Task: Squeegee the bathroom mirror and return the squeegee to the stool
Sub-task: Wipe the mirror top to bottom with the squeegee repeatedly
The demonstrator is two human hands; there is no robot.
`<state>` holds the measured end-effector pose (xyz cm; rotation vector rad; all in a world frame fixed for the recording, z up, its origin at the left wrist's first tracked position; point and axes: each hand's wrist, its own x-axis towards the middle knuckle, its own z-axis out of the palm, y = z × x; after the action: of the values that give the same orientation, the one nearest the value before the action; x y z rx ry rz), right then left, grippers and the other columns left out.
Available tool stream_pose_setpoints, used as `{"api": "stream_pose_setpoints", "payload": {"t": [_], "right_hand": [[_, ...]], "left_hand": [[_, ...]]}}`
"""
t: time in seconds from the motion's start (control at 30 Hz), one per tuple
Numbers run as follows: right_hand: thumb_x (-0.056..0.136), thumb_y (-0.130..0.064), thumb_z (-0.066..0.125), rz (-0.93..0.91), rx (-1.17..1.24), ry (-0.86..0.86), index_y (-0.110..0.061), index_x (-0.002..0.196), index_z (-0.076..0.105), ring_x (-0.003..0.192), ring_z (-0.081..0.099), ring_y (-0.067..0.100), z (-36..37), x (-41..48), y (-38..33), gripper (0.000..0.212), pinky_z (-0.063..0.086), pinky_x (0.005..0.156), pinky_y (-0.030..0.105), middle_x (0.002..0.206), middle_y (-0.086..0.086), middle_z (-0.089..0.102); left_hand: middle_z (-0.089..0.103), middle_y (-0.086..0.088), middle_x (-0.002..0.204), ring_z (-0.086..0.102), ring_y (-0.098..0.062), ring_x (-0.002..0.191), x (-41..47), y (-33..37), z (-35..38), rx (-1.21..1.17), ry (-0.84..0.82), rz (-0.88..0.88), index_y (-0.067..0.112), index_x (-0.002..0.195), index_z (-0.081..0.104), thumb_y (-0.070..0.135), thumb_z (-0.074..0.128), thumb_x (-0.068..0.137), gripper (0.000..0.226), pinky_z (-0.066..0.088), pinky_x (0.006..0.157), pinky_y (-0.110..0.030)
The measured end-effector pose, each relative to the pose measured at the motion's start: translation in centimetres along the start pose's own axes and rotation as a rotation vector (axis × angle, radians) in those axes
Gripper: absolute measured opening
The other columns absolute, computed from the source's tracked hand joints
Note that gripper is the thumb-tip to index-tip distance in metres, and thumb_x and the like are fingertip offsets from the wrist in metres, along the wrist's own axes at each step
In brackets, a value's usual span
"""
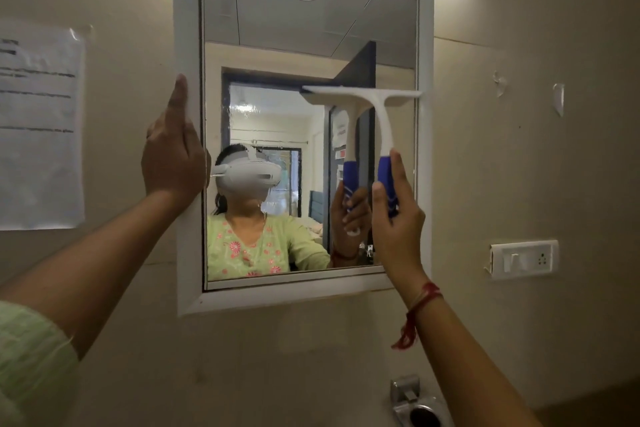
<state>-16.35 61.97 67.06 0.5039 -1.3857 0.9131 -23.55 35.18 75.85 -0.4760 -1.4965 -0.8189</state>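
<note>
Beige wall (519,166) is carrying the white-framed mirror (277,28). My left hand (173,156) is resting flat on its left frame edge, fingers straight, gripping nothing. My right hand (398,229) is wrapping thumb and fingers round the blue handle of the squeegee (381,114), white blade lying level against the glass by the right frame edge.
</note>
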Motion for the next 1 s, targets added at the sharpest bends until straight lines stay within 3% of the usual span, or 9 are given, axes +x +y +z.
{"api": "stream_pose_setpoints", "payload": {"t": [0.13, 0.23, 0.33, 0.47, 0.67, 0.83, 0.9, 1.0], "right_hand": [[0.097, -0.031, 0.043, 0.026, -0.025, 0.006, -0.039, 0.143, 0.027, 0.062, 0.06, 0.005, 0.0, 0.0, 0.3, 0.049, 0.054, 0.059, 0.016, 0.078, -0.01, 0.061], [0.097, -0.033, 0.042, 0.03, -0.04, -0.04, -0.041, 0.143, 0.026, 0.065, 0.06, 0.01, -0.8, -4.3, 1.3, 0.049, 0.056, 0.062, 0.021, 0.08, -0.008, 0.059], [0.097, -0.03, 0.043, 0.026, -0.035, -0.06, -0.036, 0.145, 0.026, 0.067, 0.059, 0.011, -1.4, -6.9, 1.9, 0.052, 0.054, 0.066, 0.018, 0.084, -0.011, 0.059], [0.096, -0.033, 0.043, 0.033, -0.041, -0.02, -0.04, 0.143, 0.027, 0.063, 0.057, 0.005, -0.7, -3.7, 0.9, 0.049, 0.051, 0.062, 0.012, 0.078, -0.017, 0.058], [0.097, -0.032, 0.041, 0.026, -0.05, -0.032, -0.04, 0.144, 0.024, 0.066, 0.056, 0.002, -0.7, -5.4, 1.2, 0.05, 0.048, 0.063, 0.008, 0.083, -0.025, 0.056], [0.094, -0.028, 0.047, 0.093, -0.012, -0.024, -0.051, 0.139, 0.027, 0.073, 0.055, 0.025, -1.9, -11.0, 1.9, 0.054, 0.046, 0.068, 0.004, 0.102, -0.031, 0.06], [0.096, -0.02, 0.048, 0.089, -0.022, -0.012, -0.048, 0.14, 0.028, 0.074, 0.055, 0.022, -1.7, -9.7, 1.7, 0.056, 0.045, 0.067, 0.003, 0.101, -0.032, 0.059], [0.097, -0.019, 0.047, 0.112, -0.03, -0.001, -0.04, 0.142, 0.029, 0.066, 0.053, 0.002, -1.1, -6.9, 1.6, 0.053, 0.045, 0.064, 0.005, 0.091, -0.029, 0.057]], "left_hand": [[0.045, -0.01, 0.145, 0.048, -0.031, 0.124, 0.0, 0.0, 0.0, -0.002, 0.001, 0.009, 0.022, 0.148, 0.022, 0.013, 0.029, 0.099, 0.051, 0.039, 0.097, -0.04], [0.048, -0.011, 0.142, 0.051, -0.035, 0.117, 0.0, 0.0, 0.0, 0.0, 0.004, 0.015, 0.022, 0.148, 0.022, 0.012, 0.029, 0.098, 0.051, 0.041, 0.093, -0.042], [0.053, -0.013, 0.135, 0.052, -0.038, 0.11, 0.0, 0.0, 0.1, 0.012, 0.005, 0.021, 0.022, 0.148, 0.021, 0.014, 0.028, 0.099, 0.051, 0.042, 0.089, -0.044], [0.055, -0.018, 0.13, 0.053, -0.039, 0.107, 0.0, -0.1, 0.1, 0.023, -0.001, 0.019, 0.022, 0.149, 0.02, 0.016, 0.027, 0.099, 0.051, 0.043, 0.088, -0.044], [0.054, -0.016, 0.132, 0.053, -0.036, 0.11, -0.1, 0.1, 0.1, 0.016, 0.004, 0.015, 0.021, 0.148, 0.02, 0.014, 0.028, 0.1, 0.049, 0.042, 0.088, -0.04], [0.047, -0.01, 0.142, 0.05, -0.03, 0.121, 0.0, 0.1, 0.0, 0.014, 0.006, 0.006, 0.021, 0.148, 0.022, 0.012, 0.029, 0.1, 0.049, 0.039, 0.095, -0.036], [0.049, -0.012, 0.14, 0.051, -0.031, 0.118, 0.0, 0.0, 0.1, 0.021, 0.008, 0.003, 0.021, 0.148, 0.022, 0.013, 0.029, 0.101, 0.049, 0.039, 0.093, -0.037], [0.051, -0.013, 0.138, 0.052, -0.032, 0.116, 0.0, 0.0, 0.2, 0.024, 0.012, 0.005, 0.021, 0.148, 0.021, 0.014, 0.029, 0.101, 0.049, 0.04, 0.092, -0.037]]}}
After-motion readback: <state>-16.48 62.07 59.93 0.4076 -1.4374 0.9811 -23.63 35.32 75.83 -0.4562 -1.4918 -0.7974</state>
